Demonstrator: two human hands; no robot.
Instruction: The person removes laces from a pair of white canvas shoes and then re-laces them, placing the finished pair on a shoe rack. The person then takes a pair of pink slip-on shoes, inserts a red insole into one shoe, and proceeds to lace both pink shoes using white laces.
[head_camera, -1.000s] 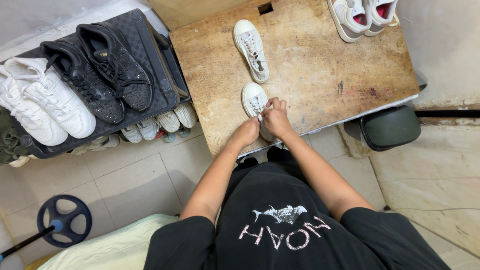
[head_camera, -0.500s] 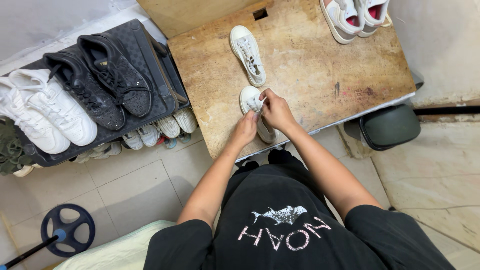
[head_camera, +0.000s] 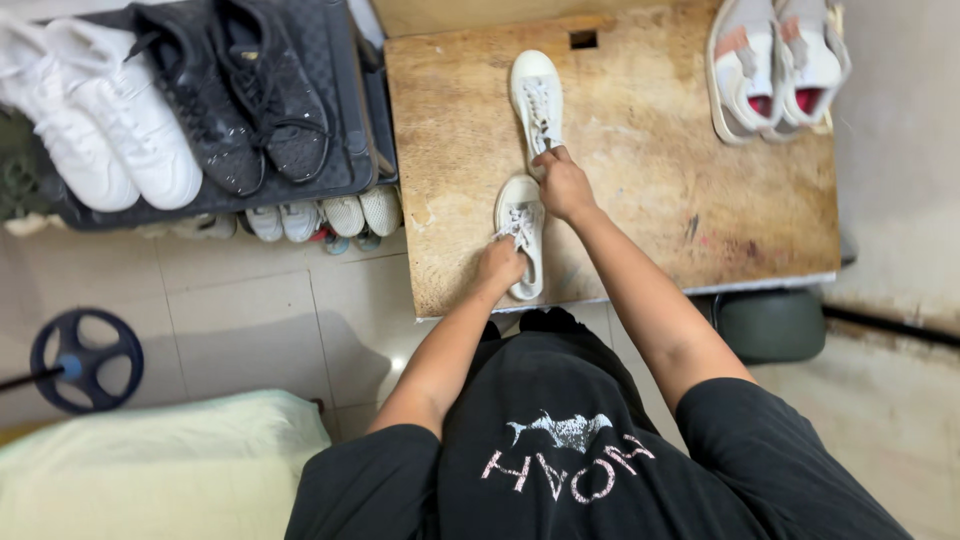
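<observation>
Head view: the right hand (head_camera: 563, 187) has left the near sneaker (head_camera: 521, 235), fingers now touching the far sneaker (head_camera: 536, 98). Left hand (head_camera: 503, 262) pinches the near sneaker's laces; its length runs away from that grip, toe outward on the bench (head_camera: 650, 200).

Shoes on and beside a worn wooden table (head_camera: 650, 200)

A white lace-up sneaker (head_camera: 522, 235) lies under the left hand's (head_camera: 500, 265) fingers; a second white sneaker (head_camera: 535, 100) lies just beyond the right hand's (head_camera: 565, 185) fingertips; a black shoe rack (head_camera: 340, 120) stands left of both.

No packages, labels, signs or screens appear in the view; only pale lettering and a fish figure mark the person's black shirt (head_camera: 560, 450).
</observation>
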